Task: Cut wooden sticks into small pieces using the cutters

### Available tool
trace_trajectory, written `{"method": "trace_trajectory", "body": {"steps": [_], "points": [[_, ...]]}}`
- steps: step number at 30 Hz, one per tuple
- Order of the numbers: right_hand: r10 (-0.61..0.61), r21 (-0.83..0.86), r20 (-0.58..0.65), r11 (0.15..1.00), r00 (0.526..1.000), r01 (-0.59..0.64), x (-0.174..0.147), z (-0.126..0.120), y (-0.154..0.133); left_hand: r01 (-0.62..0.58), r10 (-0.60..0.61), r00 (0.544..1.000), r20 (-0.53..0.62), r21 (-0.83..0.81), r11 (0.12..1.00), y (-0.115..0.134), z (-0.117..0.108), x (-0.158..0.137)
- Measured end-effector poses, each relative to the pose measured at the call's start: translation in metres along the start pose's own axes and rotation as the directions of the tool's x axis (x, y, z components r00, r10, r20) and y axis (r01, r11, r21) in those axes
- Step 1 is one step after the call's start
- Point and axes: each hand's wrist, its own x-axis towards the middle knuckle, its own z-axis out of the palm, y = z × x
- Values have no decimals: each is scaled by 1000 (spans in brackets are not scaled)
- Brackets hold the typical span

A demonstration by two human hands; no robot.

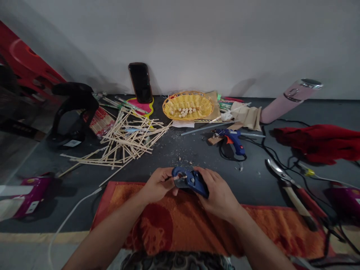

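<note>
While the right hand [218, 191] curls firmly around the handle of a blue cutter [192, 180], the left hand [159, 183] has its thumb and fingers pinched close at the tool's mouth, apparently on a pale stick piece [182, 176], though the fingers hide most of it. Both hands are nearer the person than the wicker basket [187, 98], almost straight in front of it. The left fingertips sit right beside the cutter's mouth, so a hard squeeze or a slip of the piece could nip them. A cut end could also spring away, since nothing shields the side facing the basket; pale loose bits [180, 159] lie on the tabletop between it and the hands. The small blocks [185, 111] inside the basket could spill if an arm knocked its rim. Left of the basket, the loosely crossed stick pile [126, 138] might slide if one were tugged from underneath. To its right and nearer the person, the glue gun [237, 144] could burn a hand that brushed its nozzle, if hot; its heat cannot be judged.
</note>
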Motion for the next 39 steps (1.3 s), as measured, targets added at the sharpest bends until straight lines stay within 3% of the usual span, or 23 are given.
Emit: {"method": "trace_trajectory", "body": {"steps": [4,13,27,39], "points": [[3,0,8,1000,1000,-3,0,-1,1,108,-103,993,50,-127,986,-1,-1,0],[17,-20,-12,1000,1000,-17,-1,2,3,82,-84,996,-21,-87,993,-2,1,2],[50,-12,-29,999,998,-50,-1,5,4,-81,83,995,-62,31,996,-2,1,4],[58,0,-43,998,997,-58,-2,6,5,-96,117,986,-117,171,980,-1,-1,4]]}}
